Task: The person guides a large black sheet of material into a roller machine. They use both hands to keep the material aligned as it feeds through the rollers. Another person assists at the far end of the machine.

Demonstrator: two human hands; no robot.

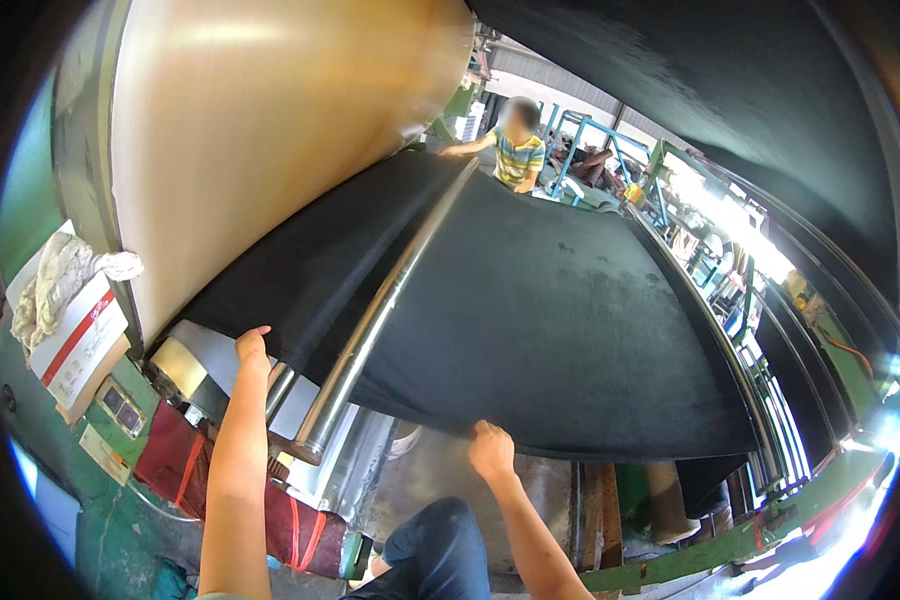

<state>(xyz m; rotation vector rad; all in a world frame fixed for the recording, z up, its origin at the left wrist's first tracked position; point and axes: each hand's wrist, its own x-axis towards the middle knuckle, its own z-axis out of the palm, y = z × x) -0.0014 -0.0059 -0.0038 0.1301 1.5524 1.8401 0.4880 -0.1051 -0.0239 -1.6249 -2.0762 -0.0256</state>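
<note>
A wide sheet of black fabric (pixel 530 320) stretches away from me, running under a shiny metal bar (pixel 380 310) toward a large tan drum (pixel 270 110) on the left. My left hand (pixel 254 345) is closed on the fabric's near edge, between the drum and the bar. With my right hand (pixel 491 450) I grip the same near edge farther right, fingers curled over it. At the far end a person in a striped shirt (pixel 518 158) reaches one arm toward the fabric beside the drum.
A cardboard box (pixel 88 335) with a white cloth (pixel 60 280) on it stands at the left, above a switch box (pixel 122 410). Maroon wrapping with red ties (pixel 295 535) covers a low machine part. More black material (pixel 750 90) hangs overhead at right. A green beam (pixel 700 565) crosses lower right.
</note>
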